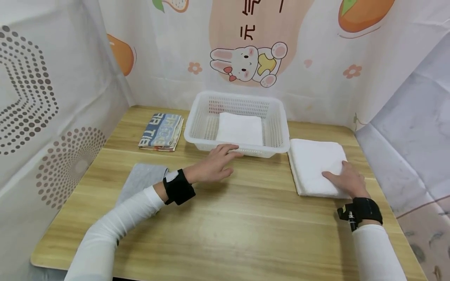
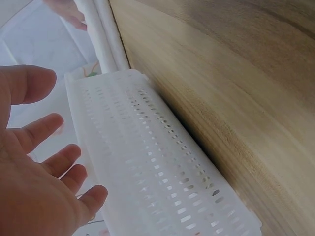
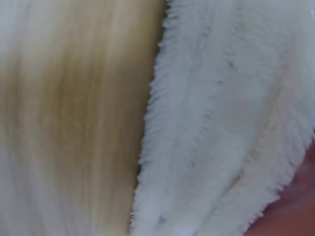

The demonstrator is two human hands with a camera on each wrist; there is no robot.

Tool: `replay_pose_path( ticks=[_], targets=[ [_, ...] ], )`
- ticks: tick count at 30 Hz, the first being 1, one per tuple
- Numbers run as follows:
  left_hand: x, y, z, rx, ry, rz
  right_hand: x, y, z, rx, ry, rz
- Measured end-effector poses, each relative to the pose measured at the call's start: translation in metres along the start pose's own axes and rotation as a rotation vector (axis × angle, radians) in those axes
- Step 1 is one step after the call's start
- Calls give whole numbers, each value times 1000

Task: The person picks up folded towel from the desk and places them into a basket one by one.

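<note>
Head | left hand (image 1: 212,166) near basket (image 1: 270,150), fingers apart | right hand (image 1: 350,180) on towel (image 1: 313,164), grip unclear

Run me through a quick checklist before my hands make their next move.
1. Right hand at the folded white towel: ok, touching its right side.
2. Right-hand grip secure: cannot tell, some fingers are hidden.
3. Left hand free: ok, it holds nothing.
4. White perforated plastic basket empty: not ok, a folded white cloth lies inside.
5. Gray cloth fully in sight: not ok, the left sleeve and wrist hide part.
6. Folded blue-patterned cloth outside the basket: ok, it lies to the basket's left.
</note>
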State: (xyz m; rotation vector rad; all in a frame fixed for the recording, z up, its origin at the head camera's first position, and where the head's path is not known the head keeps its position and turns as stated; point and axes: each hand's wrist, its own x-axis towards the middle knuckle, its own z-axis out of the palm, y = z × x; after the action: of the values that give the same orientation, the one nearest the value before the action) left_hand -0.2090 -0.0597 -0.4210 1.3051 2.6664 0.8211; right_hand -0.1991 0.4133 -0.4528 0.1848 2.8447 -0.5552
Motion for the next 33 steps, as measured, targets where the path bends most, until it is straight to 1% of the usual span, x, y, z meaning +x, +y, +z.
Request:
replay_pose_path(
  ticks=[5, 8, 16, 21, 26, 31, 33],
  targets=[
    [-1, 0, 3, 2, 17, 2, -3, -2, -4, 7, -57, 37],
    [-2, 0, 3, 3, 22, 2, -3, -3, -5, 9, -76, 54],
    [-3, 1, 2, -9, 0, 0, -5, -2, -5, 9, -123, 85],
    [-4, 1, 1, 4, -11, -4, -6, -2, -4, 16, -113, 87],
    [-6, 2, 3, -23, -10, -24, -8, -1, -5, 30, -99, 73],
    [-11, -1, 8, -39, -46, -42, -10, 0, -2, 22, -117, 75],
    [-12, -1, 9, -46, -51, -44, -10, 0, -1, 27, -118, 75]
  ],
)
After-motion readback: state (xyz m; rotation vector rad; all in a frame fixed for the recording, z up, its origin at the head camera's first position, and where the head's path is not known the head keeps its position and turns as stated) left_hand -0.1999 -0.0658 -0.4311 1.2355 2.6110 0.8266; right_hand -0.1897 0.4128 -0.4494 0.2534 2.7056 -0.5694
